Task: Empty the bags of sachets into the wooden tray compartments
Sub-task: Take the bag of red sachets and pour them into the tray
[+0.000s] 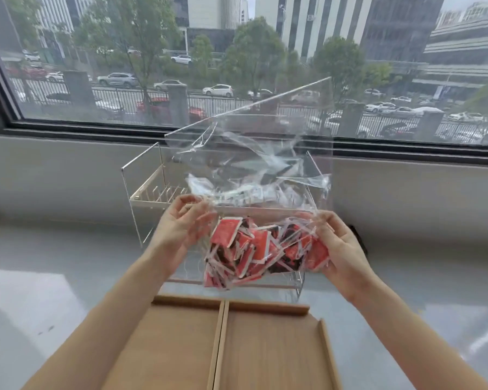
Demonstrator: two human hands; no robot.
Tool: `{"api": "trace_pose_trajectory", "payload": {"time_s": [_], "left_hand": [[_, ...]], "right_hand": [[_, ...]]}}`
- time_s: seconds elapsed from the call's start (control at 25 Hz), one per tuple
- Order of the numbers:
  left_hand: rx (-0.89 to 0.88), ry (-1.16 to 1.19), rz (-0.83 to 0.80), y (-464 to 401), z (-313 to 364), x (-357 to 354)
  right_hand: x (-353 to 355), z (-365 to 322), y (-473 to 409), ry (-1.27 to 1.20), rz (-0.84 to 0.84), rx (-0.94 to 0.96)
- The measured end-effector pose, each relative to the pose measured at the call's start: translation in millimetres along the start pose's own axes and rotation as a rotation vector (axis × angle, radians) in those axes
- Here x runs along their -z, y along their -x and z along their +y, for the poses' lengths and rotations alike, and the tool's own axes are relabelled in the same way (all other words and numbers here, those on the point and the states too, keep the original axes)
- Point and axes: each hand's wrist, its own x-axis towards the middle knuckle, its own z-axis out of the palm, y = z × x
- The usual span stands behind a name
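Note:
I hold a clear plastic bag (254, 153) in the air above the wooden tray (268, 308). Several red, black and white sachets (254, 249) are bunched in the bag's lower part, while its empty upper part stands up crumpled. My left hand (178, 223) pinches the bag's left side. My right hand (335, 246) grips the right side, partly cupping the sachets. The tray lies at the near edge, with a thin upright divider (219, 344) between two bare compartments.
A clear acrylic rack (141, 192) with a white wire dish shelf stands behind the bag on the grey glossy counter (54, 277). A large window behind shows a street with cars, trees and buildings. A dark object is partly hidden behind my right hand.

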Motion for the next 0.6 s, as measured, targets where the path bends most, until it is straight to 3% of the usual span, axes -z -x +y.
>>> {"api": "trace_pose_trajectory", "payload": {"time_s": [0.12, 0.28, 0.44, 0.6], "left_hand": [[0.019, -0.093, 0.011, 28.8, -23.3, 4.5], [0.107, -0.190, 0.046, 57.0, -55.4, 17.9], [0.239, -0.192, 0.107, 80.7, -83.2, 26.1], [0.278, -0.245, 0.090, 92.8, -95.2, 32.4]], "right_hand": [[20.0, 33.2, 31.0, 0.043, 0.095, -0.110], [33.0, 69.6, 67.4, 0.242, 0.088, -0.220], [30.8, 84.0, 84.6, 0.485, -0.072, -0.286], [27.4, 81.7, 90.2, 0.413, -0.059, -0.251]]}}
